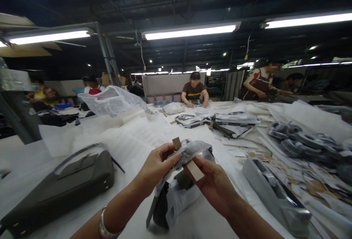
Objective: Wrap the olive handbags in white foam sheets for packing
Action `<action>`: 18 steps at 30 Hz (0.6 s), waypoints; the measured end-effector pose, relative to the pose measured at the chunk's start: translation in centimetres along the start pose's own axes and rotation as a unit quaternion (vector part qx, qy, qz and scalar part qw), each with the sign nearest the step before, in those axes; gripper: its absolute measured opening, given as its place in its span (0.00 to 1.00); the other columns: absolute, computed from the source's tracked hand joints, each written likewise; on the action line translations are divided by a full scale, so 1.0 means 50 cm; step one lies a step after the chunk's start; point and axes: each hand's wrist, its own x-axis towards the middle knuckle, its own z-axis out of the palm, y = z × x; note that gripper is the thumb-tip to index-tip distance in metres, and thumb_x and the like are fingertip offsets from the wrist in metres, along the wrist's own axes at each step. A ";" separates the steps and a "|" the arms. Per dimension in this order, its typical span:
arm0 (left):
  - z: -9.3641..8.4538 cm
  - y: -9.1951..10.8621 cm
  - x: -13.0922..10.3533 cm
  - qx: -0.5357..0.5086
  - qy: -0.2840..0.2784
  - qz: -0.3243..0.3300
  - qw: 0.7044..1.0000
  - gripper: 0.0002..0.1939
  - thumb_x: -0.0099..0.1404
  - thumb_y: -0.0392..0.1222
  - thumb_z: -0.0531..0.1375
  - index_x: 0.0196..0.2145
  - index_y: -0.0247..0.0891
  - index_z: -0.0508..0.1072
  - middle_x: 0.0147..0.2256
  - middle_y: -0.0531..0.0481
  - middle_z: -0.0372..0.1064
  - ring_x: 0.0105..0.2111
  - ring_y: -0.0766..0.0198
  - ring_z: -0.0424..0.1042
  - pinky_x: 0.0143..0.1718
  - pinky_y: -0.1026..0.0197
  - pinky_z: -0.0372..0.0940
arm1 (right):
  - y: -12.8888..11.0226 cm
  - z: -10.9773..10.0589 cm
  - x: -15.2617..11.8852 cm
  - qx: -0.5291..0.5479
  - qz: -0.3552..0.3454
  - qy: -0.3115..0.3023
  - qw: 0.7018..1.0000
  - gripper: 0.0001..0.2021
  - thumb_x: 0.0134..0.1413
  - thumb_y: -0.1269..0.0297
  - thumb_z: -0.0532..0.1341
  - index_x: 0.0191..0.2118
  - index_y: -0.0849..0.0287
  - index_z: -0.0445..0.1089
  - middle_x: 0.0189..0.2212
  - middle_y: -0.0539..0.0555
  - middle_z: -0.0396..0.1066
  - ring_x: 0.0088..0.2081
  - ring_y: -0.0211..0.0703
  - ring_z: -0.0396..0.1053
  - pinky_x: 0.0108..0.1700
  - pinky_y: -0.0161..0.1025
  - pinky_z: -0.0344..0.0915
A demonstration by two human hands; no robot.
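Observation:
At the centre, a dark strap bundle (pixel 189 150) partly wrapped in thin translucent plastic is held up between both hands. My left hand (pixel 162 160) pinches its upper left side, thumb on top, beside a small tan card piece (pixel 176 143). My right hand (pixel 210 176) grips the bundle's lower right side, fingers closed around a beige card strip (pixel 194 171) that sticks out toward me. Dark folded parts (pixel 161 206) with white wrapping hang below the hands. A dark olive handbag (pixel 82 176) lies on its side at the left.
A grey tape dispenser (pixel 272 195) stands at the right, near scattered tags and papers (pixel 310 180). Wrapped strap coils (pixel 316 143) are piled behind them. White foam sheets (pixel 129 132) cover the table. Wrapped stacks (pixel 233 120) lie farther back. A person (pixel 194 89) works across the table.

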 end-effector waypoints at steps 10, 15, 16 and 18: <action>0.023 -0.011 -0.015 0.002 0.057 0.020 0.998 0.19 0.62 0.48 0.68 0.49 0.41 0.77 0.51 0.47 0.74 0.52 0.55 0.72 0.55 0.59 0.65 | 0.051 0.032 -0.025 0.008 -0.102 0.012 0.995 0.10 0.56 0.63 0.68 0.45 0.51 0.77 0.49 0.50 0.74 0.53 0.43 0.68 0.57 0.39 0.63; 0.026 0.004 -0.028 0.101 0.056 0.075 0.991 0.16 0.64 0.47 0.66 0.49 0.43 0.77 0.49 0.48 0.75 0.50 0.56 0.73 0.52 0.61 0.67 | 0.060 0.043 -0.018 -0.013 -0.127 0.080 0.989 0.09 0.52 0.58 0.71 0.39 0.54 0.78 0.40 0.51 0.76 0.44 0.41 0.70 0.50 0.36 0.66; 0.027 0.006 -0.029 0.116 0.055 0.083 0.988 0.15 0.65 0.46 0.65 0.48 0.43 0.77 0.48 0.49 0.75 0.49 0.57 0.73 0.51 0.61 0.67 | 0.063 0.043 -0.018 -0.016 -0.125 0.089 0.988 0.10 0.52 0.58 0.71 0.39 0.54 0.78 0.40 0.51 0.76 0.44 0.41 0.70 0.48 0.35 0.66; 0.028 0.009 -0.032 0.140 0.053 0.094 0.984 0.13 0.65 0.45 0.65 0.47 0.42 0.78 0.46 0.49 0.76 0.48 0.58 0.74 0.50 0.62 0.67 | 0.068 0.041 -0.017 -0.016 -0.122 0.099 0.987 0.12 0.52 0.58 0.71 0.42 0.55 0.77 0.42 0.51 0.75 0.44 0.40 0.70 0.46 0.34 0.66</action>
